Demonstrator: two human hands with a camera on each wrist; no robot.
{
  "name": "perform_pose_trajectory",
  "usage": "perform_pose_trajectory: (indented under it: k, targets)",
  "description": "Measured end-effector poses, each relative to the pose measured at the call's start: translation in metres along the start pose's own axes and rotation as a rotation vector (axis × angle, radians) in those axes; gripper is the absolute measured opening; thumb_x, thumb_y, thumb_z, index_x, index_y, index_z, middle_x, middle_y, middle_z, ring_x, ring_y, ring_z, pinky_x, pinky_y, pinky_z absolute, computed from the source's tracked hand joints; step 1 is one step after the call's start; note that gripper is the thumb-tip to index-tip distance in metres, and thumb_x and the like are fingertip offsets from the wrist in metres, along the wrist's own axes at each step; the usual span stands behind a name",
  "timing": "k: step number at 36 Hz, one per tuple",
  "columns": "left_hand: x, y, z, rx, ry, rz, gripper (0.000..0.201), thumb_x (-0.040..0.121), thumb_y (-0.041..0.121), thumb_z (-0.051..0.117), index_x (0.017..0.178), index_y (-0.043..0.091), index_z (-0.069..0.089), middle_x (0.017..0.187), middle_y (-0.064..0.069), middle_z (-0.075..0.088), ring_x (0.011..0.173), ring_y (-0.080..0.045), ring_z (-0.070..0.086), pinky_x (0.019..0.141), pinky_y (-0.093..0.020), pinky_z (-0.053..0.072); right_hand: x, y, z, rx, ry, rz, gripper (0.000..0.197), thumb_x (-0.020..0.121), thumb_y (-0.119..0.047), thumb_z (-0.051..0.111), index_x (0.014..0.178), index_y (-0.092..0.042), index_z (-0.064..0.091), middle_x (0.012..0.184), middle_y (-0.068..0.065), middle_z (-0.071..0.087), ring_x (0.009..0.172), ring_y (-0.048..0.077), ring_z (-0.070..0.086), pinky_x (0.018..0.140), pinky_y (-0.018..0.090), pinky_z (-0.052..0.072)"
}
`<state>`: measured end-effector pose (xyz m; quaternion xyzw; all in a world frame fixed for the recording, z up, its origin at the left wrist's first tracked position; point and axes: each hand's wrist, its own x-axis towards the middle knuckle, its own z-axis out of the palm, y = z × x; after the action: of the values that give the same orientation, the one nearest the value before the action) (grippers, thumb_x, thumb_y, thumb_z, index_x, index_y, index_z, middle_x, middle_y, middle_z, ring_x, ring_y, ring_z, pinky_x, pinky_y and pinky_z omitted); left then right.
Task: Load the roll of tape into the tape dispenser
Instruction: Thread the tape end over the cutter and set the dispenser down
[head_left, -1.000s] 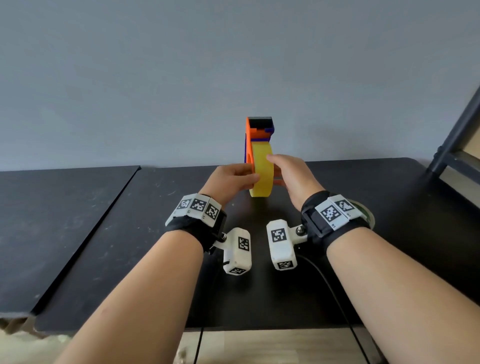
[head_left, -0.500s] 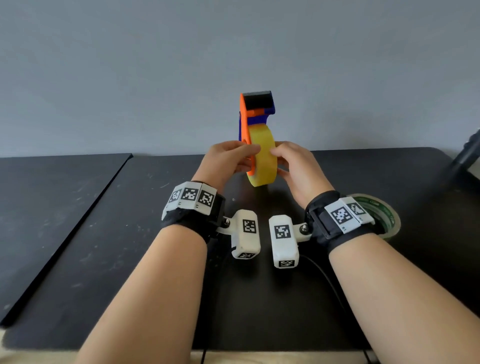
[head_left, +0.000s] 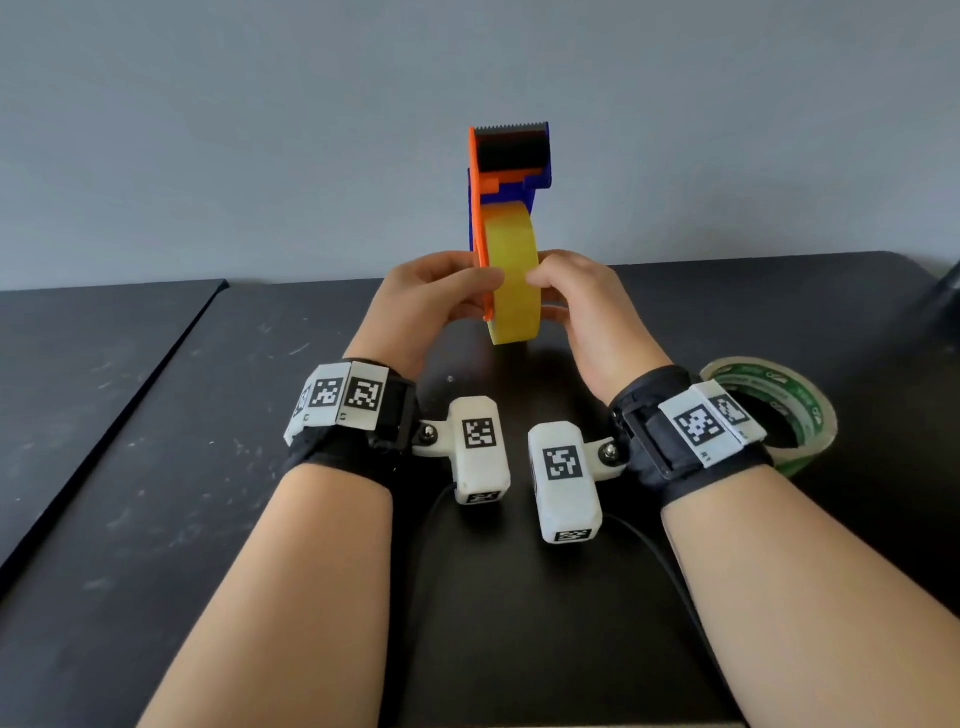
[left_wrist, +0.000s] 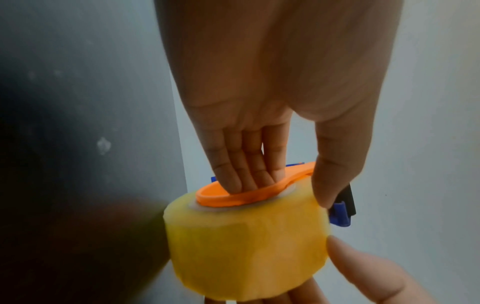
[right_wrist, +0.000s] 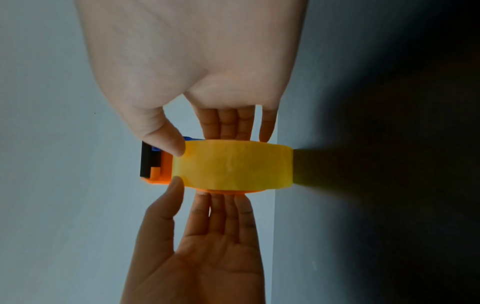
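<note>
An orange and blue tape dispenser (head_left: 511, 156) with a black toothed cutter on top is held upright above the black table (head_left: 156, 493). The yellow roll of tape (head_left: 511, 280) sits in it against the orange side plate (left_wrist: 233, 195). My left hand (head_left: 467, 291) holds the left side, fingers pressed on the orange plate and thumb on the roll's rim (left_wrist: 246, 246). My right hand (head_left: 561, 296) holds the right side: its fingers lie on the roll's right face and its thumb on the rim (right_wrist: 233, 164). The hub inside the roll is hidden.
A second roll of tape with a green printed core (head_left: 779, 410) lies flat on the table just behind my right wrist. A seam (head_left: 156, 379) splits the table from another dark top at the left. A cable (head_left: 654, 551) runs under my right forearm. A grey wall stands behind.
Both hands have lifted the dispenser with the yellow roll a little higher off the table. The green roll has come into view by my right wrist.
</note>
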<state>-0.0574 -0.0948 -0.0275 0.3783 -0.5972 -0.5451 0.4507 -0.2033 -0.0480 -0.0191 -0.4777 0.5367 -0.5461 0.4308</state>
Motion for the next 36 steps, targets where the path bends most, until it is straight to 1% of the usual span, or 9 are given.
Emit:
perform_pose_trajectory:
  k: [5,8,14,16,19,25,30,33,36]
  targets:
    - [-0.004,0.001,0.003,0.010,0.006,0.016,0.005,0.085,0.011,0.067,0.087,0.010,0.071,0.091,-0.013,0.071,0.080,-0.020,0.065,0.083,-0.030,0.056,-0.002,-0.002,0.003,-0.026,0.002,-0.004,0.025,0.070,-0.034,0.051,0.085,-0.019,0.063,0.105,0.010,0.067,0.106,0.029,0.062,0.101,0.051,0.047]
    - [-0.005,0.001,0.006,0.021,0.012,0.023,0.012,0.081,0.016,0.069,0.090,0.008,0.070,0.097,-0.017,0.071,0.085,-0.025,0.065,0.088,-0.035,0.056,-0.003,-0.003,0.004,-0.024,0.013,0.006,0.021,0.068,-0.035,0.050,0.080,-0.021,0.060,0.103,0.009,0.064,0.108,0.031,0.060,0.102,0.054,0.045]
    - [-0.007,0.001,0.010,0.012,0.025,0.038,0.023,0.078,0.018,0.070,0.094,0.002,0.070,0.098,-0.030,0.068,0.084,-0.029,0.063,0.088,-0.038,0.054,-0.005,-0.005,0.004,-0.002,0.031,0.009,0.018,0.067,-0.032,0.051,0.078,-0.019,0.056,0.102,0.013,0.061,0.112,0.038,0.058,0.102,0.057,0.044]
    - [-0.007,0.001,0.010,-0.001,0.028,0.035,0.017,0.080,0.015,0.069,0.091,0.003,0.070,0.094,-0.026,0.067,0.083,-0.029,0.062,0.084,-0.035,0.055,-0.005,-0.005,0.004,-0.012,0.031,0.007,0.021,0.066,-0.032,0.050,0.079,-0.016,0.054,0.103,0.016,0.059,0.110,0.038,0.057,0.102,0.058,0.043]
    - [-0.008,0.002,0.011,-0.036,0.047,0.024,0.009,0.084,0.011,0.067,0.088,0.004,0.071,0.088,-0.019,0.068,0.077,-0.025,0.062,0.080,-0.032,0.055,-0.006,-0.005,0.003,-0.032,0.021,-0.014,0.026,0.066,-0.029,0.048,0.083,-0.010,0.051,0.099,0.021,0.056,0.097,0.032,0.056,0.099,0.055,0.044]
    - [-0.006,0.002,0.012,-0.019,0.122,0.024,0.009,0.084,0.016,0.071,0.082,0.008,0.074,0.075,-0.008,0.070,0.069,-0.018,0.064,0.073,-0.028,0.056,-0.005,-0.003,0.001,-0.069,-0.022,-0.056,0.018,0.065,-0.026,0.047,0.076,-0.012,0.051,0.093,0.010,0.058,0.093,0.024,0.056,0.093,0.047,0.046]
    - [-0.005,0.001,0.014,-0.006,0.189,0.042,0.025,0.085,0.028,0.072,0.077,0.004,0.073,0.067,-0.010,0.070,0.061,-0.021,0.067,0.066,-0.031,0.058,-0.004,-0.002,0.000,-0.078,-0.061,-0.067,0.016,0.067,-0.023,0.048,0.078,-0.013,0.055,0.089,0.006,0.062,0.088,0.018,0.057,0.084,0.035,0.045]
    - [-0.005,0.001,0.014,0.003,0.202,0.048,0.034,0.087,0.033,0.069,0.079,0.001,0.072,0.068,-0.013,0.070,0.060,-0.021,0.067,0.062,-0.028,0.057,-0.005,-0.002,0.000,-0.092,-0.062,-0.053,0.007,0.078,-0.019,0.050,0.072,-0.017,0.054,0.085,0.001,0.062,0.085,0.015,0.057,0.079,0.031,0.044]
    - [-0.005,0.001,0.012,0.009,0.155,0.019,0.026,0.088,0.031,0.069,0.079,0.006,0.072,0.071,-0.008,0.071,0.064,-0.019,0.066,0.069,-0.030,0.056,-0.003,-0.002,0.000,-0.100,-0.026,-0.033,0.015,0.087,-0.014,0.048,0.074,-0.018,0.055,0.088,0.001,0.061,0.089,0.016,0.058,0.076,0.029,0.044]
